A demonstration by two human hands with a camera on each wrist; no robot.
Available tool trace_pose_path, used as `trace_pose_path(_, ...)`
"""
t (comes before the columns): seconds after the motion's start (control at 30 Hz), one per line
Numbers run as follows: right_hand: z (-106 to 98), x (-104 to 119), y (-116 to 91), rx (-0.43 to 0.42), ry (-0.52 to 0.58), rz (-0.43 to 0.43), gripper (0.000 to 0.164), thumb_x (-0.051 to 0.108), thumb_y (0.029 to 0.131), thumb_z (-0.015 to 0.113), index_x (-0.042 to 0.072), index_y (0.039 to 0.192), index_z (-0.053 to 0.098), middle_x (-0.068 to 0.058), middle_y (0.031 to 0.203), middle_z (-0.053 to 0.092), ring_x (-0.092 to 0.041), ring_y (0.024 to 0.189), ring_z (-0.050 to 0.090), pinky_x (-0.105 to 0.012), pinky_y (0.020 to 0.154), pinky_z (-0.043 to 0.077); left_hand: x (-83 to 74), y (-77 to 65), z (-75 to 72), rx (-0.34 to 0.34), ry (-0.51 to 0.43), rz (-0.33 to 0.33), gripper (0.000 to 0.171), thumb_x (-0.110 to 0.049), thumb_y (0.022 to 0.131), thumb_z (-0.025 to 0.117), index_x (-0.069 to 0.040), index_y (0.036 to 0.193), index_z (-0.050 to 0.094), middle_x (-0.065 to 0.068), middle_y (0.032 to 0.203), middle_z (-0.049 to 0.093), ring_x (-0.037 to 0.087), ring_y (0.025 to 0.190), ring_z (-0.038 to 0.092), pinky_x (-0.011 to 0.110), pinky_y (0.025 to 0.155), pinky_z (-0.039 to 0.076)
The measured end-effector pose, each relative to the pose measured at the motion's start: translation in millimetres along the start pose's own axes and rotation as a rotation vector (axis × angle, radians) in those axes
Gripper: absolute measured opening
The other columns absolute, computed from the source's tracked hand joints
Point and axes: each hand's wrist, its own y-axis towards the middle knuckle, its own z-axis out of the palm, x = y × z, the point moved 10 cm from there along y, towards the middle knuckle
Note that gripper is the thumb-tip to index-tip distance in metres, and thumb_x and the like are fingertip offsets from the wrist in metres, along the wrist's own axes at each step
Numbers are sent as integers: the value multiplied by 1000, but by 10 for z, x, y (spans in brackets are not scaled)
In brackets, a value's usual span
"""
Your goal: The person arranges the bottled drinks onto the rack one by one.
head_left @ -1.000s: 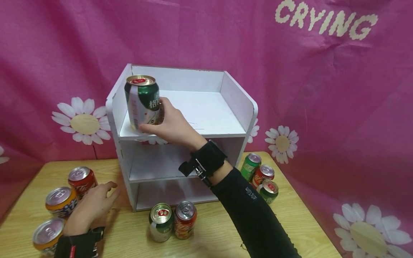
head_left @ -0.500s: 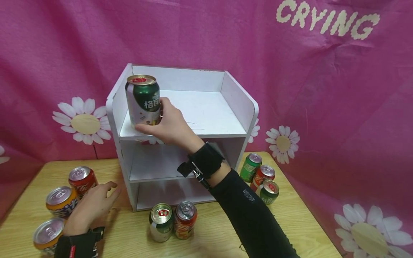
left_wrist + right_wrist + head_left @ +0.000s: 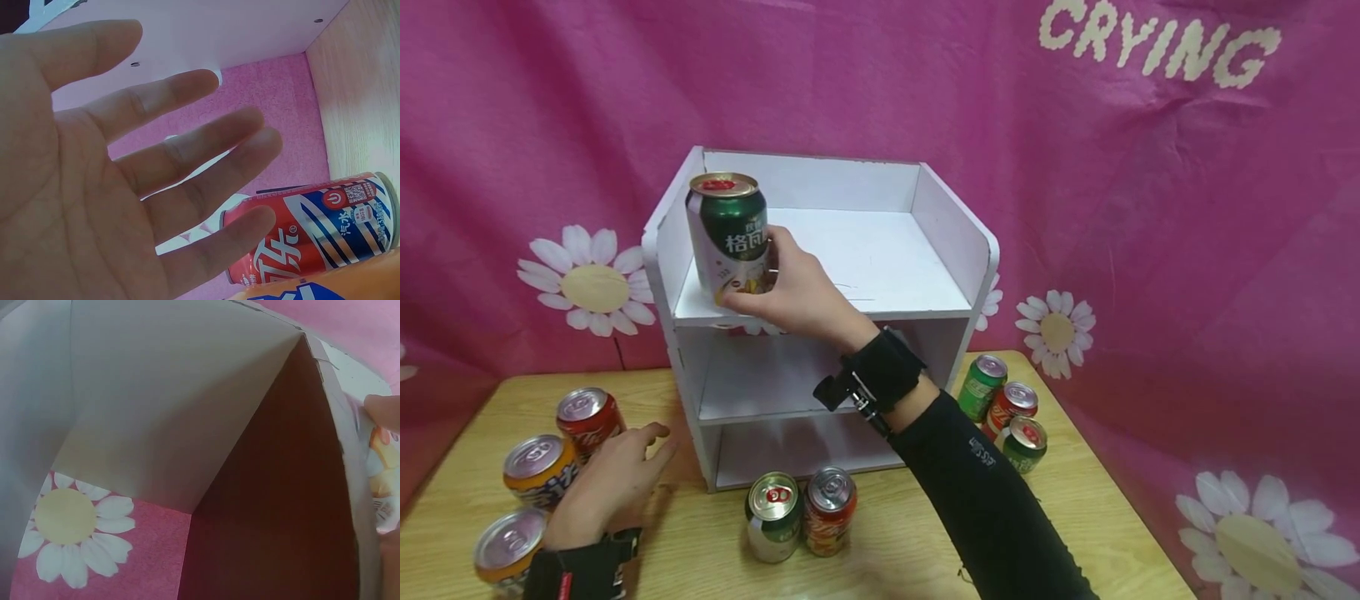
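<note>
My right hand (image 3: 805,292) grips a green and white drink can (image 3: 727,237) with a gold top and red tab. The can stands upright at the left front of the top board of a white shelf (image 3: 865,258); whether its base touches the board cannot be told. In the right wrist view only a strip of the can (image 3: 382,469) and parts of two fingers show. My left hand (image 3: 617,475) hangs over the table with fingers loosely spread and holds nothing. Near it stand a red cola can (image 3: 590,419) and two orange cans, one of them an orange can (image 3: 540,471) behind the wrist.
In front of the shelf stand a green and white can (image 3: 773,517) and an orange-red can (image 3: 830,511). Right of the shelf are a green can (image 3: 982,388), a red can (image 3: 1011,408) and a dark green can (image 3: 1024,446). A pink curtain (image 3: 850,75) hangs behind.
The gripped can has turned about its upright axis, so its lettering faces further forward. It stays in nearly the same place. The left hand has not visibly moved.
</note>
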Motion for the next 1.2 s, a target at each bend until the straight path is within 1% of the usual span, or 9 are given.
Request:
trace_pose_path(0.13,7,5,2,-23,-45,-7,76,34,69,73,11,126,29,1,110,49,-5,95,49,-17,77,42,1,-11,6,4,-4,-4,62,-48,90,36,6,118,48,28,113,50,43,99,48,54,75,40)
trace_pose_path(0.3,6,20,3,-31,-79,-17,85,39,67,73,10,130,24,0,114,46,-5,96,48,-18,77,42,-17,-23,5,-7,-15,10,59,-47,90,38,5,117,49,27,112,51,43,100,48,55,76,40)
trace_pose_path(0.37,3,19,0,-22,-59,-12,86,38,67,74,12,132,23,0,117,45,-6,101,48,-19,81,42,-25,-26,2,-16,-17,21,57,-46,90,39,4,116,50,27,111,52,43,99,49,54,75,40)
trace_pose_path(0.5,2,-5,-1,6,18,11,85,29,69,74,17,134,21,0,126,42,-8,112,43,-21,89,38,-27,-23,-6,-22,-14,30,57,-46,90,39,4,115,50,27,110,52,43,98,49,54,75,40)
trace_pose_path(0.57,7,-16,1,20,42,20,85,25,70,74,18,135,20,0,127,41,-8,114,41,-22,90,36,-24,-20,-8,-21,-13,29,57,-45,90,39,5,116,50,28,110,52,44,99,49,55,75,40)
trace_pose_path(0.73,18,-7,4,31,30,13,84,25,71,73,16,135,20,-2,124,43,-9,111,44,-21,89,38,-23,-19,-6,-21,-17,25,57,-45,90,40,5,116,49,27,110,52,44,99,49,55,75,40)
trace_pose_path(1.0,19,32,12,-1,-25,-31,84,28,70,74,13,134,22,-5,119,46,-10,106,47,-18,84,40,-31,-30,1,-6,-24,15,58,-46,90,40,5,116,49,27,111,52,43,98,49,55,74,41)
trace_pose_path(1.2,51,44,21,12,-61,-25,83,33,72,72,13,134,21,-1,120,44,-7,105,46,-19,84,40,-9,-20,10,13,-17,-4,61,-49,90,37,4,118,48,27,111,52,42,97,50,54,73,41)
